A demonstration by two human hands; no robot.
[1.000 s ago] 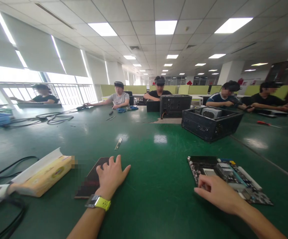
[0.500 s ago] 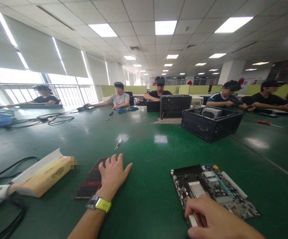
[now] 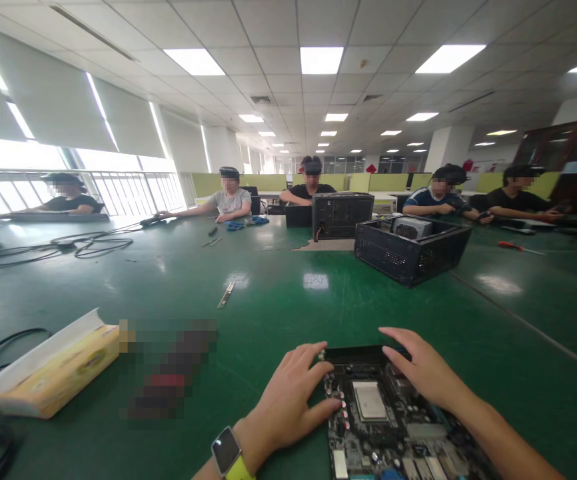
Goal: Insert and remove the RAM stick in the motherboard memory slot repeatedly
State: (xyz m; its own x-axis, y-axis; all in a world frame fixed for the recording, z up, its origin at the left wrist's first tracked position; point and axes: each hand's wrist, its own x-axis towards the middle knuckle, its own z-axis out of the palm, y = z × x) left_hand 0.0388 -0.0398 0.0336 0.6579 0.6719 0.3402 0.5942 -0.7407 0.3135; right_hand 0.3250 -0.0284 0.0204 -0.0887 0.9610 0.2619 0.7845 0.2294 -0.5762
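Note:
A computer motherboard [image 3: 376, 427] lies flat on the green table [image 3: 278, 300] directly in front of me. My left hand [image 3: 288, 400], with a watch on a yellow strap, rests on the board's left edge, fingers stretched out. My right hand [image 3: 418, 370] lies over the board's far right corner, fingers extended and touching it. Neither hand holds anything.
A yellow tissue pack [image 3: 53, 373] and a blurred flat object [image 3: 168, 373] lie to my left. A metal strip [image 3: 226, 295] lies ahead. Two black computer cases [image 3: 408, 250] stand further back. Cables [image 3: 88, 243] run at left. Several people sit at the far side.
The motherboard slid from the right to directly in front of me. My left hand left the flat dark object and moved onto the board's left edge; my right hand shifted to its far corner.

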